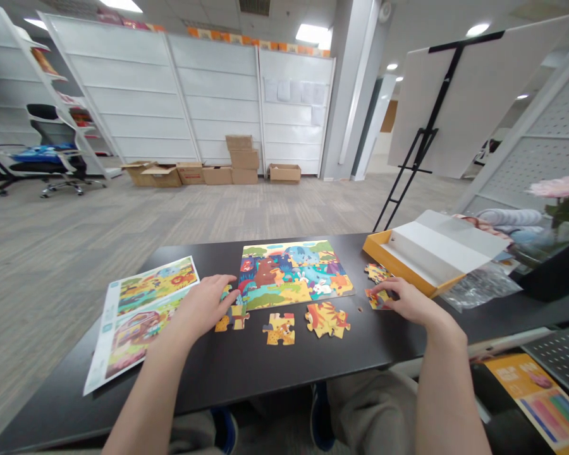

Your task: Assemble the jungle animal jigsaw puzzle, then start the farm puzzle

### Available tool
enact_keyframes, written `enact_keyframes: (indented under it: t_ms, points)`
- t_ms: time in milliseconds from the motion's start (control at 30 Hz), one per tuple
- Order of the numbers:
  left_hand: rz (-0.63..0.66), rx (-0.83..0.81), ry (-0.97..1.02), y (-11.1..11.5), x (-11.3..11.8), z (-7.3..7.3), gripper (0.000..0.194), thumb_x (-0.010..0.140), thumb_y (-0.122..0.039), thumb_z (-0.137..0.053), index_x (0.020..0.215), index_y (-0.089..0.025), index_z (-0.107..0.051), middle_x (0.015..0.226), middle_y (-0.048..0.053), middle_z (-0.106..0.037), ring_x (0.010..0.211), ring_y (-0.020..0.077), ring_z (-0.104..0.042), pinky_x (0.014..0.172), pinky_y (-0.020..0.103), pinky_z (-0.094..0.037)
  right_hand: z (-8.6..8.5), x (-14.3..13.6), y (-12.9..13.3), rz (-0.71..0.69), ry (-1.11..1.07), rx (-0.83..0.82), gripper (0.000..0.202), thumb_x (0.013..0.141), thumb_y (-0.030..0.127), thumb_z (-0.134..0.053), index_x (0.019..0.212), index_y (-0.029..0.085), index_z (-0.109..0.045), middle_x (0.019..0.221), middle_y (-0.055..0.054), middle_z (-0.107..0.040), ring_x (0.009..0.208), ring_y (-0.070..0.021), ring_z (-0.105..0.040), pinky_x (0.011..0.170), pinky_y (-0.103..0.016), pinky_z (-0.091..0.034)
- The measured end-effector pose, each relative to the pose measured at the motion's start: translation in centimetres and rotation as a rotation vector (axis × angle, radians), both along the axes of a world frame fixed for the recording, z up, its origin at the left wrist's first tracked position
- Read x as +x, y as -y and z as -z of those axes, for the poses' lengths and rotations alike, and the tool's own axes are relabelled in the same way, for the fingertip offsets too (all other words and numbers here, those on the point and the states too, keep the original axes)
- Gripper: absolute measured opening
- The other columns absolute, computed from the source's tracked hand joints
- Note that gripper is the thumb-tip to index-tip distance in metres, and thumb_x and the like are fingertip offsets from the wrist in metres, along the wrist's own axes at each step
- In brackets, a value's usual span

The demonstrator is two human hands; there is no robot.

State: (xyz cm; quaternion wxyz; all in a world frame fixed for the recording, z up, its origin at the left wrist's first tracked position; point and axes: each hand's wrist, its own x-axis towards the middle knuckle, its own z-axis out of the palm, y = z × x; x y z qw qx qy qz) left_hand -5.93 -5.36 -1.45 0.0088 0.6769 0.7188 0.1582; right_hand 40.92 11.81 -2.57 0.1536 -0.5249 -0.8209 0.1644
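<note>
On the dark table lies a joined puzzle picture (294, 272) with a bear, an elephant and rabbits. My left hand (213, 302) rests at its left edge, fingers apart, over a few loose pieces (239, 316). Below the picture are a piece with a spotted animal (279, 329) and a cluster of orange and yellow pieces (327, 319). On the right, my right hand (403, 298) has its fingertips on a loose piece (378, 299); whether they pinch it is hard to tell. Another piece (377, 272) lies just behind that one.
A printed picture sheet (145, 316) lies at the left. At the right are an open yellow box (408, 265), crumpled clear plastic (486, 287) and pink flowers (562, 186). An easel (422, 139) and cardboard boxes (241, 161) stand beyond the table.
</note>
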Motion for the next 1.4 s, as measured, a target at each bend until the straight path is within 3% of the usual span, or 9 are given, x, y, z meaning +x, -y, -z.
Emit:
enact_keyframes:
  t_ms: [167,333,500,733,833,1000,1067,1233,1400]
  points:
    - [0.033,0.0,-0.016,-0.4,0.7,0.0,0.048,0.098,-0.048,-0.039,0.123,-0.015,-0.065,0.125,0.014,-0.07,0.119,0.0329,-0.062,0.103,0.047,-0.047,0.0,-1.0,-0.6,0.217,0.064,0.1,0.042,0.084,0.049,-0.063,0.109,0.017,-0.073,0.111,-0.017,-0.069,0.104,-0.0329,-0.067,0.095,-0.044,-0.05]
    - [0.041,0.005,-0.028,-0.8,1.5,0.0,0.046,0.099,-0.048,-0.039,0.122,-0.017,-0.065,0.126,0.013,-0.07,0.12,0.0323,-0.061,0.103,0.045,-0.048,0.5,-2.5,-1.3,0.335,0.184,0.146,0.046,0.087,0.051,-0.06,0.114,0.015,-0.07,0.116,-0.02,-0.068,0.109,-0.0362,-0.065,0.098,-0.049,-0.047]
    - [0.051,0.02,-0.026,-1.1,1.9,0.1,0.045,0.099,-0.047,-0.039,0.121,-0.019,-0.066,0.125,0.012,-0.07,0.12,0.0313,-0.061,0.102,0.045,-0.049,0.4,-3.2,-1.1,0.435,0.169,0.124,0.038,0.084,0.052,-0.062,0.103,0.021,-0.072,0.108,-0.016,-0.072,0.103,-0.0369,-0.066,0.082,-0.044,-0.051]
    - [0.064,0.019,-0.012,-1.2,2.3,-0.2,0.042,0.098,-0.045,-0.041,0.119,-0.019,-0.067,0.124,0.012,-0.071,0.118,0.0316,-0.063,0.099,0.045,-0.05,0.4,-3.6,-0.8,0.325,0.069,0.115,0.02,0.077,0.041,-0.069,0.087,0.024,-0.073,0.095,-0.008,-0.076,0.089,-0.0276,-0.07,0.071,-0.034,-0.048]
    - [0.058,0.02,-0.006,-1.0,2.3,-0.5,0.043,0.099,-0.045,-0.041,0.119,-0.018,-0.067,0.122,0.013,-0.072,0.116,0.0315,-0.064,0.099,0.045,-0.05,-0.3,-3.5,-0.5,0.322,-0.082,0.123,0.026,0.074,0.046,-0.069,0.085,0.022,-0.072,0.09,-0.008,-0.077,0.088,-0.0273,-0.07,0.074,-0.034,-0.049]
    - [0.06,0.072,-0.009,-0.8,1.7,-0.2,0.04,0.098,-0.045,-0.043,0.118,-0.02,-0.068,0.121,0.012,-0.072,0.114,0.0309,-0.065,0.099,0.044,-0.05,-3.1,-2.1,0.9,0.45,-0.261,0.153,0.039,0.07,0.056,-0.067,0.083,0.02,-0.071,0.079,-0.008,-0.075,0.075,-0.0256,-0.069,0.07,-0.035,-0.049]
    - [0.058,0.083,-0.006,-0.7,1.6,-0.1,0.04,0.098,-0.045,-0.044,0.117,-0.02,-0.068,0.12,0.011,-0.072,0.113,0.031,-0.065,0.098,0.044,-0.05,-4.1,-1.6,1.9,0.376,-0.185,0.097,0.038,0.068,0.057,-0.069,0.08,0.021,-0.071,0.068,-0.005,-0.07,0.065,-0.0232,-0.065,0.062,-0.033,-0.045]
    - [0.068,0.061,-0.007,-0.6,1.7,-0.3,0.042,0.098,-0.045,-0.042,0.118,-0.018,-0.068,0.12,0.013,-0.073,0.112,0.0322,-0.065,0.097,0.046,-0.051,-5.0,-2.5,4.0,0.005,-0.019,-0.213,0.028,0.066,0.047,-0.074,0.076,0.021,-0.073,0.058,0.002,-0.058,0.056,-0.0156,-0.053,0.056,-0.027,-0.039]
    - [0.083,0.035,0.002,-0.7,1.9,-0.4,0.042,0.099,-0.045,-0.041,0.116,-0.018,-0.069,0.12,0.013,-0.072,0.113,0.0315,-0.064,0.097,0.045,-0.05,-4.5,-3.6,4.3,-0.083,-0.023,-0.313,0.032,0.062,0.045,-0.079,0.082,0.02,-0.074,0.062,0.002,-0.06,0.058,-0.0147,-0.051,0.056,-0.026,-0.039]
